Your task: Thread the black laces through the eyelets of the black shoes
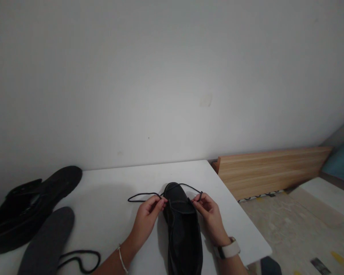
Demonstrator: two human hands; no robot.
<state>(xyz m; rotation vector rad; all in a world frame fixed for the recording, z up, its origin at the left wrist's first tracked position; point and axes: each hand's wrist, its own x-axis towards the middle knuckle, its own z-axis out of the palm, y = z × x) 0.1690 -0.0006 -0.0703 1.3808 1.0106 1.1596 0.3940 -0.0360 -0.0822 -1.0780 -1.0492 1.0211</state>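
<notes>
Far to the left of the fingers, a second black shoe (31, 206) lies on its side on the white surface (109, 183), its heel end cut off by the frame edge. Just nearer the camera a grey insole (48, 240) rests flat, and a loose black lace (80, 259) curls beside it, well apart from either hand; so the second shoe looks unlaced, though its eyelets are too dark to read.

The left hand (147, 217) pinches one end of the shoelace (145, 196) between thumb and closed fingers (157, 204), with a slack loop trailing out to the left of them. Between the two hands stands the black shoe (183, 225), toe pointing away, its heel running out of the bottom of the frame. The lace passes around the toe end and comes back to the right hand (210, 215), whose fingers (199, 204) are drawn together on the other end, right at the shoe's upper edge.

As a judgement, the lacing is at an early stage: both ends are held and the lace seems to cross only near the front, with most of the run still to be threaded. Black lace on black leather hides which eyelets are filled. To the right of the fingers, beyond the surface's edge, a wooden board (275, 168) leans on the floor against the wall.
</notes>
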